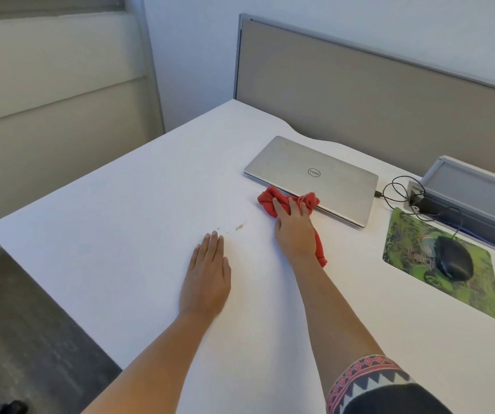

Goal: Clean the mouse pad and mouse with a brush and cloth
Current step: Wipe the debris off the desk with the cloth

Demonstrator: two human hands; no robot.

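Note:
My right hand (294,228) presses flat on a crumpled red cloth (270,201) on the white desk (120,204), just in front of the closed laptop. My left hand (207,276) lies flat on the desk with fingers together, holding nothing. A few small crumbs (239,227) sit on the desk between the two hands. Far to the right lies the green patterned mouse pad (410,234) with a black wired mouse (455,256) on it. No brush is in view.
A closed silver laptop (312,174) lies behind the cloth. A black cable (398,189) runs to a grey unit (467,186) at the right. A beige partition (360,94) backs the desk. The desk's left edge drops to a grey floor (16,324).

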